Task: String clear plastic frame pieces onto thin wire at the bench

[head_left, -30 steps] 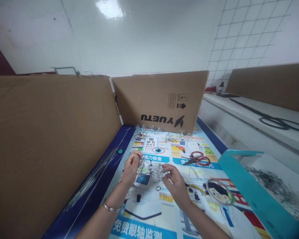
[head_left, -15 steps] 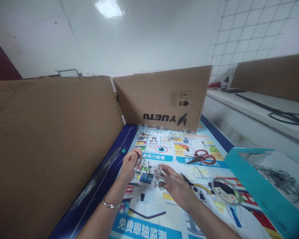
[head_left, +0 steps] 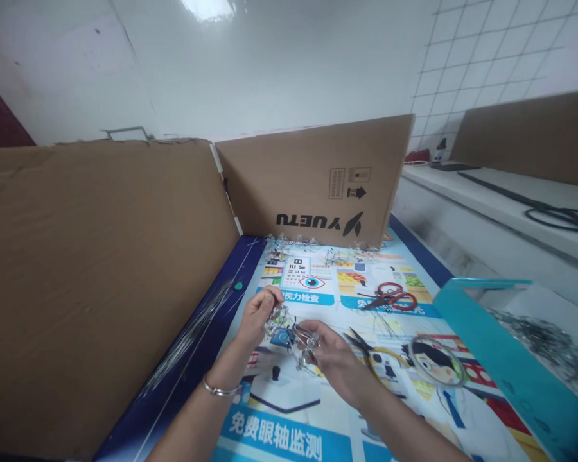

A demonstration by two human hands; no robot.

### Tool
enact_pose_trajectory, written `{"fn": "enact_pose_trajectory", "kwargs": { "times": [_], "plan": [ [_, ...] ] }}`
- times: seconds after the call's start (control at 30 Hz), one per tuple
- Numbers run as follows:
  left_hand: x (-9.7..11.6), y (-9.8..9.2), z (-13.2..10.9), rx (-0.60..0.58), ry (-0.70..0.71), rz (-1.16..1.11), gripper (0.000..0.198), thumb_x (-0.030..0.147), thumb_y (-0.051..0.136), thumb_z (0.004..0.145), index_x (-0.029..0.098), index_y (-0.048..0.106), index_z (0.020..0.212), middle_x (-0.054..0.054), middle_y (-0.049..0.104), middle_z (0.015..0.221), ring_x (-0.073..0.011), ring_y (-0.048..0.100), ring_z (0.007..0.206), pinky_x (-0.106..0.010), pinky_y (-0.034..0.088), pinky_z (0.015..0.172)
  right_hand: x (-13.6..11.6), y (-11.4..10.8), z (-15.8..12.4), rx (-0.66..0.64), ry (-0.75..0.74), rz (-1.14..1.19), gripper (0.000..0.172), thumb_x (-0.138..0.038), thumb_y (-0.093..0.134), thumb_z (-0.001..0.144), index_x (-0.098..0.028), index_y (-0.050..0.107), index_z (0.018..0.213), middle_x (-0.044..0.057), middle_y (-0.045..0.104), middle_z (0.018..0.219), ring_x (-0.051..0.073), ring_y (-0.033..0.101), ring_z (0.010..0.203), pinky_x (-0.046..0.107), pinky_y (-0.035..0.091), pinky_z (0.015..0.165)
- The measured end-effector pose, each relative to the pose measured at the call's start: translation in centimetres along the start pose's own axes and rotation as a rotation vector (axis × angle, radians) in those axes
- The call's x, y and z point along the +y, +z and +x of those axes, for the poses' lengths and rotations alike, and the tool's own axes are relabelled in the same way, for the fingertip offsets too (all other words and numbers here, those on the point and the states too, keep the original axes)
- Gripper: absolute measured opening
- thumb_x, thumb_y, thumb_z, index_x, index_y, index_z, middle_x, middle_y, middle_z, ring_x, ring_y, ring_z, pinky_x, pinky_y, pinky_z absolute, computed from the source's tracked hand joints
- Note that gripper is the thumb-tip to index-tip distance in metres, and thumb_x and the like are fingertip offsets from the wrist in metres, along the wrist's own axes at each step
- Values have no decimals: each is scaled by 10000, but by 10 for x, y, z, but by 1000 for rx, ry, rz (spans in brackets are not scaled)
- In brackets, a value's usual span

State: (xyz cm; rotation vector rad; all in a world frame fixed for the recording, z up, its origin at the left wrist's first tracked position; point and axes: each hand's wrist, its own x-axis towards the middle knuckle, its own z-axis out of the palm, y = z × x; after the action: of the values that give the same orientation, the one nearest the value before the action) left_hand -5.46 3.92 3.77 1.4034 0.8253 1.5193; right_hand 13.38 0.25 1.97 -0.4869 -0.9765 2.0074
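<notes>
My left hand (head_left: 261,314), with a silver bangle on its wrist, is closed, fingers pinched on a cluster of clear beads on wire (head_left: 277,321). My right hand (head_left: 334,353) is curled around another part of beaded wire (head_left: 307,350), just right of the left hand. Whether the two parts are joined I cannot tell. Red-handled scissors (head_left: 393,298) lie beyond my right hand, and yellow-handled pliers (head_left: 366,350) lie beside it. Loose cut wires (head_left: 384,321) are scattered between the two tools.
A coil of wire (head_left: 436,360) lies right of the pliers. At the right edge stands a teal box (head_left: 491,346) holding a wire tangle (head_left: 544,337). Straight wires (head_left: 192,333) lie along the left. Cardboard panels (head_left: 308,173) wall the back and left, with beaded pieces (head_left: 327,247) at their foot.
My left hand has shifted slightly right, closer to my right hand. The beaded wire in my right hand has turned and now hangs a little lower. The camera view has moved slightly.
</notes>
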Motion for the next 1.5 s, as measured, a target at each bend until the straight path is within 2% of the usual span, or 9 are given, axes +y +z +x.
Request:
{"fn": "enact_pose_trajectory", "kwargs": {
  "times": [0.2,0.37,0.57,0.77,0.93,1.13,1.27,1.5],
  "plan": [
    [1,0,0,-16,14,29,301,415,479,839,156,567,714,-6,474,768,-72,351,508,-223,277,466,0,0,0,14,20,14,379,-160,644,650,-222,586,1019,24,584,938,165,510,802,279,352,719],
    [2,0,1,-7,39,57,328,429,490,828,155,538,654,-10,490,770,-76,333,510,-229,277,476,-1,1,-1,-12,21,38,338,-150,637,645,-210,591,974,0,566,809,139,490,708,265,342,669],
    [9,-1,1,-41,108,142,341,397,464,851,159,510,613,-23,504,758,-98,369,560,-244,306,524,-4,1,-2,-40,27,-2,294,-171,633,650,-191,580,939,10,575,770,134,479,669,255,321,624],
    [18,-1,0,-41,151,211,349,402,464,847,164,515,597,-27,516,742,-108,377,560,-249,313,528,-5,-2,-2,-43,18,0,290,-245,646,667,-190,571,941,23,570,796,160,503,715,279,337,654],
    [22,-1,0,-45,184,228,360,379,466,849,163,501,562,-35,523,743,-118,400,582,-256,329,541,-4,-4,1,-88,-4,-5,222,-271,637,686,-191,562,879,24,557,770,154,492,680,279,334,633],
    [25,-3,0,-59,215,273,353,387,465,848,160,519,584,-45,534,747,-126,432,608,-259,359,559,-6,-6,1,-66,-55,-159,269,-291,646,686,-193,568,924,43,551,882,176,483,782,293,353,685],
    [27,-2,-1,-33,213,303,379,425,467,837,163,523,569,-48,542,734,-132,444,607,-264,372,562,-11,-3,-1,-98,-53,-225,283,-324,628,702,-190,568,943,56,558,923,190,485,817,303,363,699],
    [24,-2,-1,-45,185,271,358,417,467,837,165,523,588,-47,527,738,-128,415,597,-256,354,541,-12,-1,0,-107,-45,-182,256,-307,618,703,-190,567,925,47,565,872,184,498,774,306,360,694]
  ]
}}
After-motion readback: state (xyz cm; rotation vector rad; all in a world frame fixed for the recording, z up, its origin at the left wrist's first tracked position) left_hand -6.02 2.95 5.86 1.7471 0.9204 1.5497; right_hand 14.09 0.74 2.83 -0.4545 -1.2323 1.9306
